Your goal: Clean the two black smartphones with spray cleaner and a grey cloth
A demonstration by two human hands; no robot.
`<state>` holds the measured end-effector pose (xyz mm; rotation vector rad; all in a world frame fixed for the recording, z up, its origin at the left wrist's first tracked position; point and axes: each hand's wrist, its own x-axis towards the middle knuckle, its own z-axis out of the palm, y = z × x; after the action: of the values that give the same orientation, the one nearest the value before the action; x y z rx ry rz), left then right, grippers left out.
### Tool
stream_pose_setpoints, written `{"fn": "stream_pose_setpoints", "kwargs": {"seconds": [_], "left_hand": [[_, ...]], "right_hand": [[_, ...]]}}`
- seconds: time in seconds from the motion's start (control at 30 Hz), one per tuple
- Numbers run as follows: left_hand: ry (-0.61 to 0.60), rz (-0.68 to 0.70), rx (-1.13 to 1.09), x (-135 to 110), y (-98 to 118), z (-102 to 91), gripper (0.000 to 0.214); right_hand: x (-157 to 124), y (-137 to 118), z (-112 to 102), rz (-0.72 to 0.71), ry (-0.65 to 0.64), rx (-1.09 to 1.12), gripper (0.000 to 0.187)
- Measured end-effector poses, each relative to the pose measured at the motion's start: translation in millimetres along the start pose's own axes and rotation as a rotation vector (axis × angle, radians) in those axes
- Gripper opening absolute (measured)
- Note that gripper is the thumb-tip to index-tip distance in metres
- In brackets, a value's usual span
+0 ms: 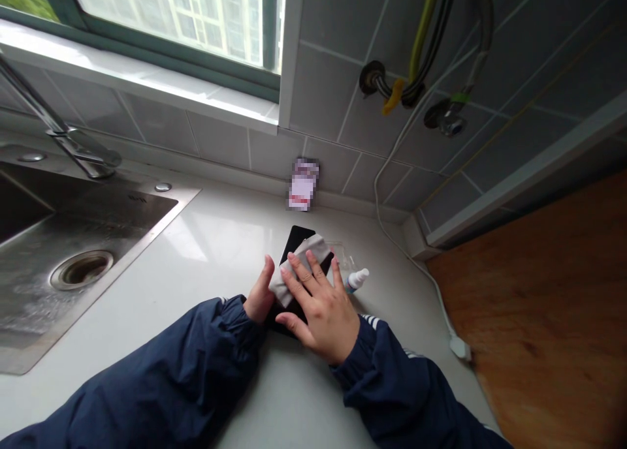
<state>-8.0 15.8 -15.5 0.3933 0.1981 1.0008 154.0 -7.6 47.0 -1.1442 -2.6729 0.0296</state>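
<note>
My left hand (259,297) holds a black phone (298,237) by its left side, thumb raised and the other fingers hidden. The phone is tilted above the white counter. Over its dark face lies a grey cloth (317,245) with a jagged edge. My right hand (323,312) rests flat on the cloth, fingers spread, covering much of it and the phone. Just right of my right fingers is a small white spray bottle (357,279). Behind the bottle lies a clear, see-through item (345,256), partly hidden; its kind cannot be made out.
A pixelated phone-like object (304,185) leans against the tiled wall. On the left are a steel sink (166,220) and a chrome faucet (81,152). A white cable (392,237) runs down to a plug (459,348) beside a wooden panel (548,305). Hoses hang above.
</note>
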Motion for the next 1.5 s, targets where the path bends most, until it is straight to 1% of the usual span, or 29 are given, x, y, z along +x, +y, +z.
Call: {"fn": "stream_pose_setpoints", "kwargs": {"seconds": [0.1,0.17,0.2,0.3,0.4,0.53,0.6,0.7,0.77,0.87,1.0,1.13,1.3,1.43,1.5], "left_hand": [[0.141,0.004,-0.015,-4,0,5.7,0.085],[0.189,-0.023,-0.021,-6,0,8.8,0.088],[0.184,-0.049,-0.028,-7,1,10.1,0.089],[0.12,-0.122,-0.051,-9,5,12.7,0.095],[0.068,-0.109,-0.07,-9,14,13.6,0.098],[0.046,-0.087,-0.073,-9,23,11.7,0.102],[0.026,-0.118,-0.059,-9,25,9.1,0.106],[-0.018,-0.16,-0.038,-9,25,4.8,0.114],[-0.035,-0.156,-0.034,-9,25,3.4,0.116],[-0.039,-0.133,-0.033,-9,25,4.2,0.113],[-0.025,-0.129,-0.024,-8,26,5.9,0.11],[-0.05,-0.117,-0.022,-6,26,7.6,0.106],[-0.085,-0.105,-0.056,-6,19,12.0,0.097],[-0.052,-0.096,-0.052,-7,9,12.4,0.086],[-0.024,-0.063,-0.036,-6,5,10.7,0.079]], "right_hand": [[-2,-4,2,-0.037,-0.025,0.05,0.072],[-4,-7,1,-0.045,-0.058,0.073,0.074],[-4,-9,0,-0.044,-0.077,0.082,0.076],[-6,-12,-5,-0.039,-0.138,0.101,0.075],[-7,-14,-9,-0.056,-0.192,0.117,0.071],[-10,-13,-14,-0.109,-0.241,0.137,0.069],[-10,-12,-17,-0.143,-0.263,0.143,0.067],[-9,-9,-22,-0.233,-0.307,0.147,0.059],[-8,-7,-24,-0.292,-0.328,0.146,0.055],[-7,-5,-25,-0.333,-0.331,0.153,0.057],[-7,-3,-27,-0.29,-0.323,0.157,0.06],[-9,0,-28,-0.217,-0.296,0.143,0.064],[-9,4,-25,-0.101,-0.198,0.069,0.067],[-7,6,-21,-0.03,-0.12,0.01,0.068],[-6,6,-19,-0.011,-0.091,-0.011,0.068]]}}
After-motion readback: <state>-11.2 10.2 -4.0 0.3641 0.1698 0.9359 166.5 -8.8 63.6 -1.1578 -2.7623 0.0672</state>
